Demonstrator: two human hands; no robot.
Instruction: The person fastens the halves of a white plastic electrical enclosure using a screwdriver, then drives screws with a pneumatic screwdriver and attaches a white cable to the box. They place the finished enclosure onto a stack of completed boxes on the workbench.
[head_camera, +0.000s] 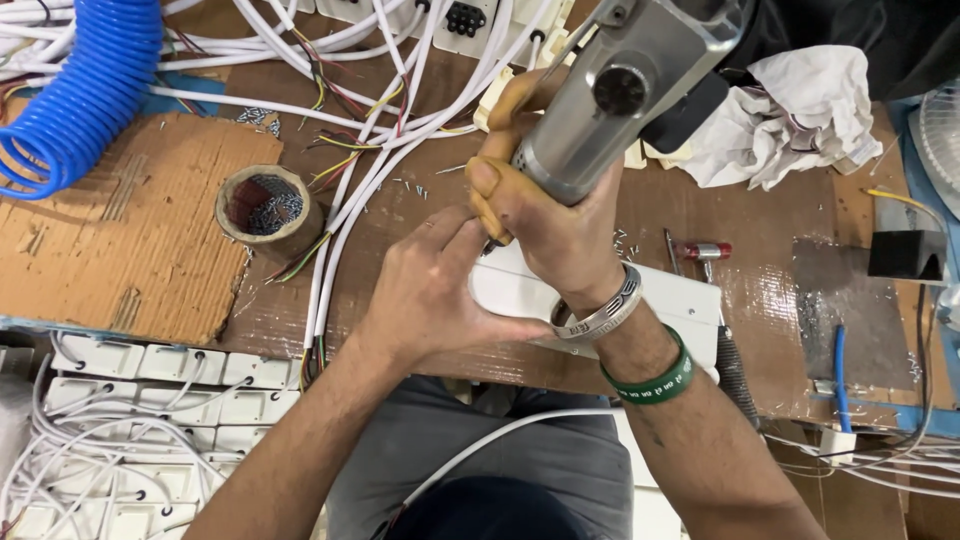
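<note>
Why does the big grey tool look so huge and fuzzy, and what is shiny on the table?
Head view: the grey tool sits close to the camera, so it looms large and slightly soft; glare gleams off the brown taped tabletop; the hands look sharp.

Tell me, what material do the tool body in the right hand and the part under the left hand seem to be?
Tool body: likely metal, dull grey with soft glints and a brushed look. White part: probably moulded plastic, smooth, evenly white, with rounded edges.

Two hands (480, 270), one power screwdriver (610, 100), one tape roll (265, 208), two wristbands (625, 335).
</note>
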